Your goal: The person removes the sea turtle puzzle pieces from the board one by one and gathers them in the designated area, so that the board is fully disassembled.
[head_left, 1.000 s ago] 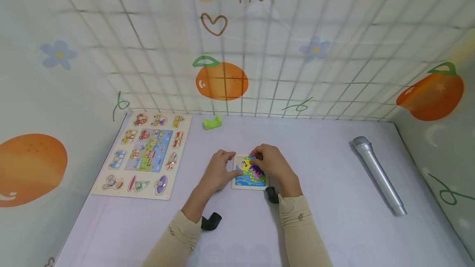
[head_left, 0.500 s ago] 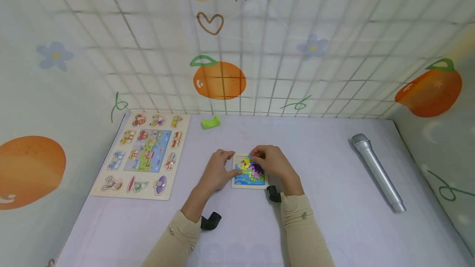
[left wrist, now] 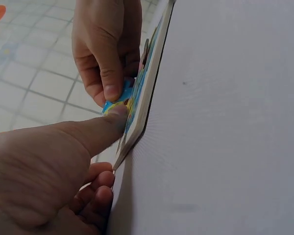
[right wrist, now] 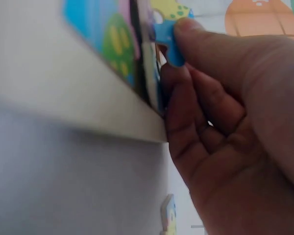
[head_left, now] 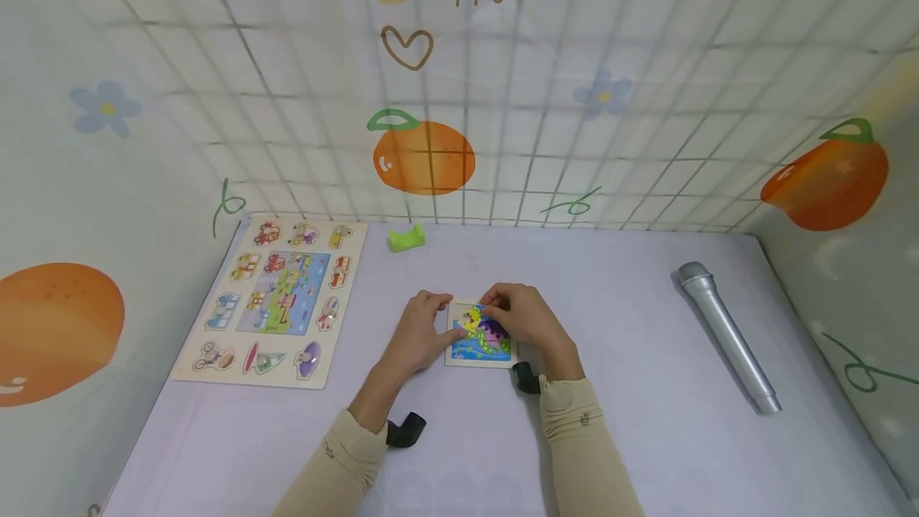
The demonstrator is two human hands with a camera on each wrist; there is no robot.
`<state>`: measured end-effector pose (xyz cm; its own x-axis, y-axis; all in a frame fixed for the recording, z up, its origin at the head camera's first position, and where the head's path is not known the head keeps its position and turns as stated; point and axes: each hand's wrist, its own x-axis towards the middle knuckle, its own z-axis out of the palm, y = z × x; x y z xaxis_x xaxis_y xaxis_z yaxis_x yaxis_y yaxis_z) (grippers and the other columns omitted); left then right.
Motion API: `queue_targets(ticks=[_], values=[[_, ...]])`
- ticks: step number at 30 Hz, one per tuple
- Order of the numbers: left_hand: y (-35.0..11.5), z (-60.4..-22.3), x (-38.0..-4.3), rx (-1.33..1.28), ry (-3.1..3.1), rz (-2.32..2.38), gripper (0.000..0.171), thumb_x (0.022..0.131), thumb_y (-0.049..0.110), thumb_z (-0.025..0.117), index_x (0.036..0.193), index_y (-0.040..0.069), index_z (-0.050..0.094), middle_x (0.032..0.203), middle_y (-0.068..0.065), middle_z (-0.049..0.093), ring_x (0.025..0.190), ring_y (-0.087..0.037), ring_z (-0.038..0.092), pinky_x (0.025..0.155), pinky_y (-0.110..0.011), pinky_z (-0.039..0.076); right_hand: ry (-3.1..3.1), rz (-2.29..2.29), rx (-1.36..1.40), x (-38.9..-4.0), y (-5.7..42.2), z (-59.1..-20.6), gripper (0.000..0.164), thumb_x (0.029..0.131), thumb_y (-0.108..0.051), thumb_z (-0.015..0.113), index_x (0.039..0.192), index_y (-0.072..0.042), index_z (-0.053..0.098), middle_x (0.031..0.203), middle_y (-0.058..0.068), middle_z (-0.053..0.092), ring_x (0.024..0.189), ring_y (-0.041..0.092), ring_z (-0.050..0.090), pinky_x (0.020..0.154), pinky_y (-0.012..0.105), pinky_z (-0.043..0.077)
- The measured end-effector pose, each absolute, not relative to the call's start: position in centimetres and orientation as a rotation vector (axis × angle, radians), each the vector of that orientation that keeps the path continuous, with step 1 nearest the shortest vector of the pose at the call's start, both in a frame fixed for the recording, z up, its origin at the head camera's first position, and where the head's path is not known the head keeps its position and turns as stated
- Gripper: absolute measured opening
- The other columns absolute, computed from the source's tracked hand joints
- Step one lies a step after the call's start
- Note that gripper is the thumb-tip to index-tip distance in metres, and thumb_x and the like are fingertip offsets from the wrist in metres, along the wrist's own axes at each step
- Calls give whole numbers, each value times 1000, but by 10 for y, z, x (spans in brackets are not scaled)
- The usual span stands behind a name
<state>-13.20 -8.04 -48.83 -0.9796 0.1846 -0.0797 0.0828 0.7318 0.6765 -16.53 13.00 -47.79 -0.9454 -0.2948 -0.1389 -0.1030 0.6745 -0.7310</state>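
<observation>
Jigsaw point(head_left: 483, 348), small, square, pale-rimmed, with yellow, purple and blue print: on white table point(head_left: 632, 301), just below centre of the head view. Left hand point(head_left: 420, 333) at its left side, grasping the jigsaw: thumb pressed on the printed face, other fingers at the outer edge, as per left wrist view. Right hand point(head_left: 530, 317) at its upper right, also grasping: blue-and-yellow piece point(right wrist: 164, 33) pinched between thumb and finger, upper middle of the right wrist view. Cannot tell whether piece fully seated.

Surroundings, head view. Left of frame: large wooden board point(head_left: 276, 380), printed scene at middle, small pictured shapes all round; well apart from jigsaw. Left of centre, near back edge of table: bright green block point(head_left: 408, 238), notched. Far right: silver microphone point(head_left: 731, 337), lying diagonally, head toward the upper end. Bottom of frame: beige sleeves point(head_left: 333, 461), with black fittings point(head_left: 407, 429) by the wrists. Upper half: pale cloth point(head_left: 517, 38) with grid lines, oranges, blue flowers, brown heart and "happy" lettering.
</observation>
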Motion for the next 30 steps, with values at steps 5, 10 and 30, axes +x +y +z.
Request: queue_targets(ticks=[5, 10, 30], values=[[-74, -492, -130, 181, 2854, 1039, 71, 86, 44, 82, 139, 5, 57, 123, -11, 58, 114, -26, 53, 97, -41, 49, 2657, -1129, -322, -164, 128, -478, 4, 96, -21, 72, 96, -17, 73, 85, -4, 71, 78, 10, 62, 83, 36, 53], [-69, -493, -127, 195, 2914, 985, 76, 83, 47, 83, 137, 2, 54, 123, -14, 55, 114, -29, 49, 98, -42, 46, 2644, -1145, -324, -163, 128, -477, 4, 97, -22, 72, 94, -19, 72, 85, -5, 71, 79, 11, 63, 84, 36, 54], [-59, -487, -126, 160, 2936, 932, 75, 82, 41, 86, 135, 0, 53, 124, -15, 54, 114, -31, 46, 99, -43, 43, 2623, -1174, -370, -164, 133, -479, 5, 99, -21, 68, 97, -18, 70, 86, -3, 69, 78, 13, 59, 80, 32, 50]])
